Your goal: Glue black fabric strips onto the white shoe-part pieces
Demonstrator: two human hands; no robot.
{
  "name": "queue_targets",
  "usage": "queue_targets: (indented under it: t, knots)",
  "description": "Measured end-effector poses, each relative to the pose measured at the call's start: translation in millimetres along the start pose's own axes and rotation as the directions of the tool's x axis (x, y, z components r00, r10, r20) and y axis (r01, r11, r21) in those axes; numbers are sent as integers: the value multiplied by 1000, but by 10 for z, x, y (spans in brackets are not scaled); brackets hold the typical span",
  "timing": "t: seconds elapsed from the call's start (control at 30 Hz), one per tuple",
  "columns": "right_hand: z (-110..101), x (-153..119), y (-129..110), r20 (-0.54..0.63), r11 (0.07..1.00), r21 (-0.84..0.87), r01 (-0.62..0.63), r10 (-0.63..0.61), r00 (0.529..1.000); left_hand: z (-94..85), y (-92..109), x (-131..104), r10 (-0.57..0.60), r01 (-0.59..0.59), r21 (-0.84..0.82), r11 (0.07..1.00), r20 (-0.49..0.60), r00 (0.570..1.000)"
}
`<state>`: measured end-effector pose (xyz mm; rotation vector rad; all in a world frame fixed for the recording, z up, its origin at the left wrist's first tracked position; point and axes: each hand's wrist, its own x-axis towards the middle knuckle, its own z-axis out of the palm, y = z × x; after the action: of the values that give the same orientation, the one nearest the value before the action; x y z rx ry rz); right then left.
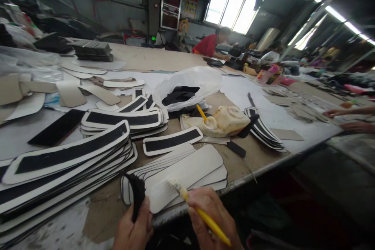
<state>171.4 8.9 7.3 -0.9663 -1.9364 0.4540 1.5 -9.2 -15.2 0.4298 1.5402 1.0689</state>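
Observation:
My right hand (209,216) is closed round a yellow-handled brush (202,218), its bristles touching the top of a fanned stack of pale curved panels (187,168). A wet-looking patch shows beside the bristles. At the stack's left end, my left hand (136,220) pinches a strip of black material (137,191). Just behind the stack lies a white panel with a black inlay (172,140). Beyond it, a cream plastic container (231,119) lies on its side with a second yellow handle (201,112) sticking out of its opening.
Tall piles of black-inlaid panels (70,156) fill the left, near a dark flat slab (58,127). A white plastic bag (205,80) holds black pieces. More panels (265,131) lie right, by the table edge (263,168). Another person's hands (336,113) are far right; a person in red (206,45) leans over behind.

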Motion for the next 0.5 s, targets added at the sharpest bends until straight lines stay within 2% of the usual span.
queue_targets:
  t: [0.07,0.1,0.17,0.2,0.27,0.4,0.5]
  knots:
    - [32,43,-95,-62,970,187,-158,172,983,2,15,-19,-5,5,-18,1000,20,1000]
    - [45,67,-118,-58,925,278,-259,285,957,0,17,-24,-1,2,-20,1000,36,999]
    - [73,108,-118,22,793,419,-443,479,878,-8,13,-25,8,-7,-13,1000,55,998]
    - [88,123,-101,70,737,453,-502,532,844,-13,8,-23,11,-10,-12,1000,58,998]
    - [106,140,-56,110,709,443,-548,564,819,-19,1,-23,19,-19,-10,1000,53,998]
    - [95,156,-38,10,796,338,-502,530,848,-10,4,-40,37,-37,2,999,36,999]
    - [117,169,-71,31,785,377,-491,519,854,3,4,-56,40,-41,17,999,26,999]
